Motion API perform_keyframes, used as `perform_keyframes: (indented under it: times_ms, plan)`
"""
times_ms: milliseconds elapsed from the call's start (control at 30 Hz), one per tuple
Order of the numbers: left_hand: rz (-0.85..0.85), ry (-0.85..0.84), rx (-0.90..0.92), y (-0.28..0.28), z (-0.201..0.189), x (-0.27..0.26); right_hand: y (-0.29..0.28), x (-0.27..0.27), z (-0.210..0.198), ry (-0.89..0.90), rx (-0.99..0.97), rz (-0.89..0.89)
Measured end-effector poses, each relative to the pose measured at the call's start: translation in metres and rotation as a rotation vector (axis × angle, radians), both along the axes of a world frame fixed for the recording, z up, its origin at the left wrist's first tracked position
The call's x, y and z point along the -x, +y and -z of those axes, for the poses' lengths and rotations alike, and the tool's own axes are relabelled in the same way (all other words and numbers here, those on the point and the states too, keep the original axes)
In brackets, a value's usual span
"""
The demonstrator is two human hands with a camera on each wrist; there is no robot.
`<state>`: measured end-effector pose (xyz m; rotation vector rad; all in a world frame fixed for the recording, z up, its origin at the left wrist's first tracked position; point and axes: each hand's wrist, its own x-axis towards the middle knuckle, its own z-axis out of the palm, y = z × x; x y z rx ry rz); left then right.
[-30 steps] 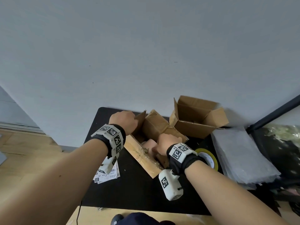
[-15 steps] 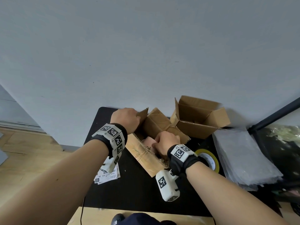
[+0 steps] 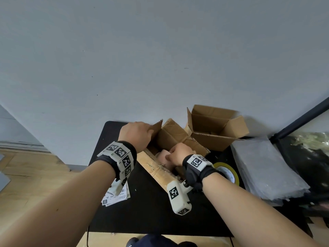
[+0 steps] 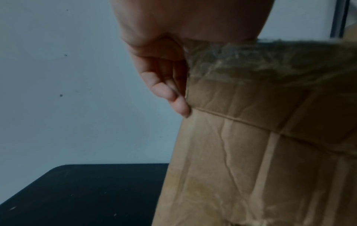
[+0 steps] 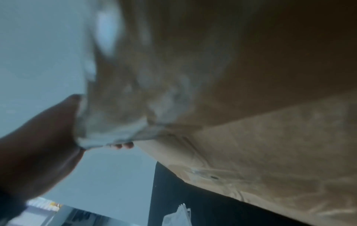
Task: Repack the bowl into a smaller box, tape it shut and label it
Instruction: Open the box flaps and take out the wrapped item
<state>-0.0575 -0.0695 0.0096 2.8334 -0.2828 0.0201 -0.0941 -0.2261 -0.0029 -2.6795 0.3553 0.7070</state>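
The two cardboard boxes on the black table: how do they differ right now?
The worn box is creased with torn tape on its flaps; the far box looks clean. The worn box holds a pinkish wrapped item; the far box shows none. The left hand holds a flap of the worn box and the right hand reaches into it; the far box is untouched. Both are brown, open-topped and on the table.

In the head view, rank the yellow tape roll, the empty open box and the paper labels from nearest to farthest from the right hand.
From the right hand:
1. Yellow tape roll, just right of the wrist.
2. Empty open box, behind and to the right, by the wall.
3. Paper labels, far left, under the left wrist.
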Motion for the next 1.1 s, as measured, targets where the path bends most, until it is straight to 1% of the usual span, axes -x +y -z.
perform_keyframes:
  times_ms: [33, 100, 200, 300, 367, 467, 567, 733, 833, 967, 1033, 1100]
  plan:
    - [-0.011, -0.002, 0.010, 0.002, 0.002, 0.000, -0.001, 0.000, -0.001, -0.001, -0.040, 0.012]
    - [-0.034, 0.019, 0.004, 0.006, 0.005, 0.000, -0.002, -0.001, -0.006, 0.003, -0.190, 0.041]
    - [-0.052, 0.074, -0.042, 0.013, 0.013, 0.001, -0.003, -0.008, -0.019, -0.002, -0.351, 0.007]
    - [-0.129, 0.133, 0.008, 0.019, 0.017, -0.004, -0.004, -0.015, -0.031, -0.110, -0.512, 0.028]
    - [-0.209, 0.149, 0.042, 0.023, 0.016, -0.008, -0.005, -0.018, -0.038, -0.202, -0.550, 0.041]
    - [-0.334, 0.154, 0.063, 0.034, 0.011, -0.016, -0.008, -0.026, -0.054, -0.313, -0.530, 0.013]
    - [-0.463, 0.211, 0.132, 0.048, 0.009, -0.023, -0.017, -0.031, -0.068, -0.350, -0.482, -0.020]
    - [-0.573, 0.269, 0.298, 0.060, 0.015, -0.027, -0.033, -0.028, -0.067, -0.419, -0.368, -0.021]
    - [-0.593, 0.240, 0.311, 0.054, 0.015, -0.025, -0.039, -0.019, -0.057, -0.398, -0.253, -0.076]
    - [-0.549, 0.098, 0.265, 0.038, 0.011, -0.022, -0.047, -0.011, -0.046, -0.364, -0.185, -0.159]
    - [-0.531, 0.104, 0.253, 0.036, 0.011, -0.025, -0.052, -0.009, -0.043, -0.356, -0.181, -0.167]
    - [-0.587, 0.128, 0.301, 0.041, 0.013, -0.029, -0.059, -0.007, -0.042, -0.361, -0.174, -0.146]
